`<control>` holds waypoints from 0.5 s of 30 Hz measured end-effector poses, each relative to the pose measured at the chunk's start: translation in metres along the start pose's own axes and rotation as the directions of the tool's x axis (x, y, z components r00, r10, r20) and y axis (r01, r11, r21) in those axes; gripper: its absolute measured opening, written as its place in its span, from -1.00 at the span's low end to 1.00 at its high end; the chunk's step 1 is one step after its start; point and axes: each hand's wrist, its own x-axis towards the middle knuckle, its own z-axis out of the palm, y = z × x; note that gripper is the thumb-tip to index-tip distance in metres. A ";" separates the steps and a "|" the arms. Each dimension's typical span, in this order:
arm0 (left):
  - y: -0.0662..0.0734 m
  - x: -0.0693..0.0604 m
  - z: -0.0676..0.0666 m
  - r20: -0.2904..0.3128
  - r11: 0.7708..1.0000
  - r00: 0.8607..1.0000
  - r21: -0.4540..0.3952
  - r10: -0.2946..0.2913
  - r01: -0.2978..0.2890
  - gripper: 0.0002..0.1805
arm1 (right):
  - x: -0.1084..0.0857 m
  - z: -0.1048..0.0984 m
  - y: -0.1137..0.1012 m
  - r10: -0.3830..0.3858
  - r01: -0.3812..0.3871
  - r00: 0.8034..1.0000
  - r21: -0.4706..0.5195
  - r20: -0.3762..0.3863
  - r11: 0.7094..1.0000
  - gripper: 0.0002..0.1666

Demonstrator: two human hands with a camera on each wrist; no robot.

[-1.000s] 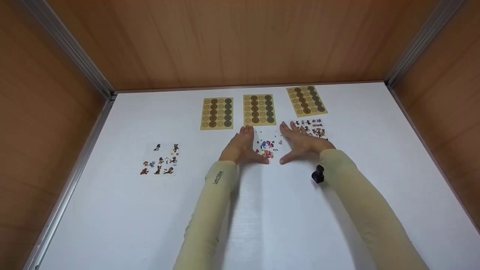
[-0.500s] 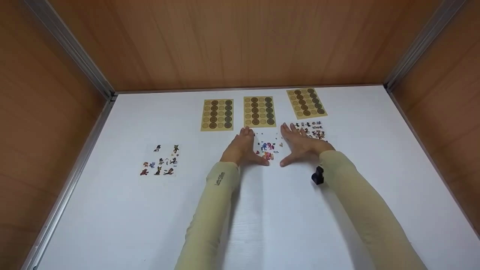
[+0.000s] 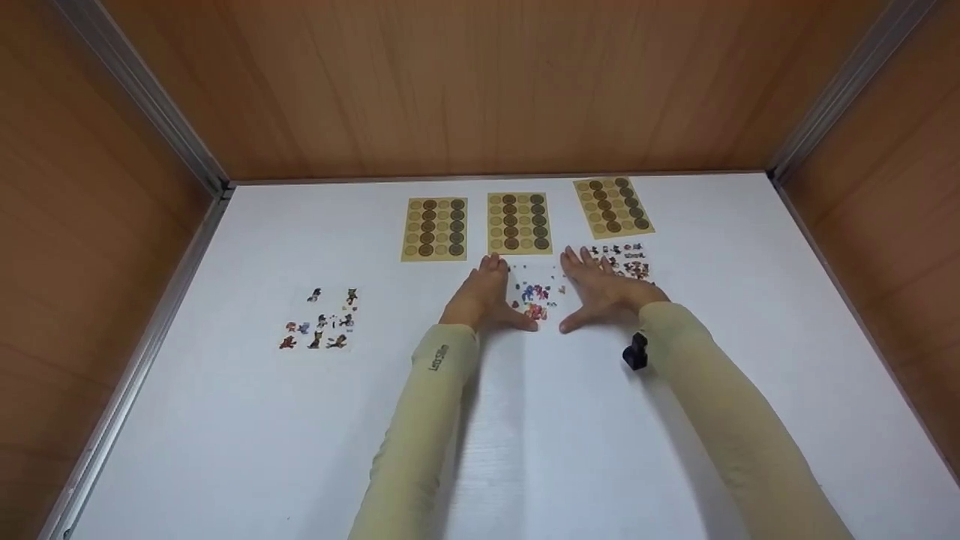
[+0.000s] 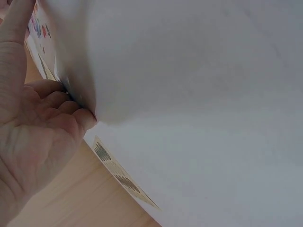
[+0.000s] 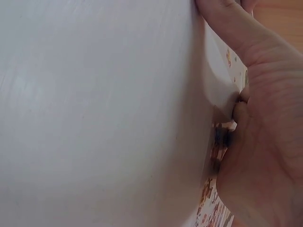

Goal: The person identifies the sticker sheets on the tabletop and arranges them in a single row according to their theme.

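A clear sticker sheet with small colourful figures point(image 3: 535, 292) lies flat on the white table between both hands. My left hand point(image 3: 484, 295) rests at its left side, thumb spread toward the near edge. At its right side is my right hand point(image 3: 602, 291), spread the same way. The left wrist view has the fingertips of the left hand point(image 4: 47, 113) down on the table surface. In the right wrist view, the right hand point(image 5: 265, 127) partly covers another sheet of printed figures point(image 3: 636, 257), which lies to the right.
Three golden sheets of round stickers lie behind the hands: a left one point(image 3: 434, 229), a middle one point(image 3: 519, 223) and a tilted right one point(image 3: 613, 208). Another clear figure sheet point(image 3: 319, 322) lies at left. Wooden panels point(image 3: 480, 90) bound the table at the back and sides.
Both hands hold nearly the same pose beside the middle sheet. The whole head view has shifted down slightly since the earliest frame.
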 end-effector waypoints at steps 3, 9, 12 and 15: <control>0.000 0.000 0.000 -0.003 1.000 1.000 0.003 -0.002 0.002 0.54 | 0.001 0.000 0.000 -0.013 0.013 1.000 -0.003 -0.007 1.000 0.73; -0.001 0.000 0.000 -0.012 1.000 1.000 -0.003 0.002 -0.002 0.54 | 0.002 0.000 0.000 -0.029 0.029 1.000 0.006 -0.013 1.000 0.71; -0.002 0.001 0.001 -0.016 1.000 1.000 0.002 0.024 -0.024 0.53 | 0.002 0.000 0.000 -0.044 0.044 0.999 0.000 -0.018 0.999 0.70; -0.003 0.001 0.002 -0.023 0.999 0.999 0.007 0.041 -0.041 0.52 | 0.001 0.001 0.001 -0.045 0.045 0.999 0.006 -0.017 0.999 0.68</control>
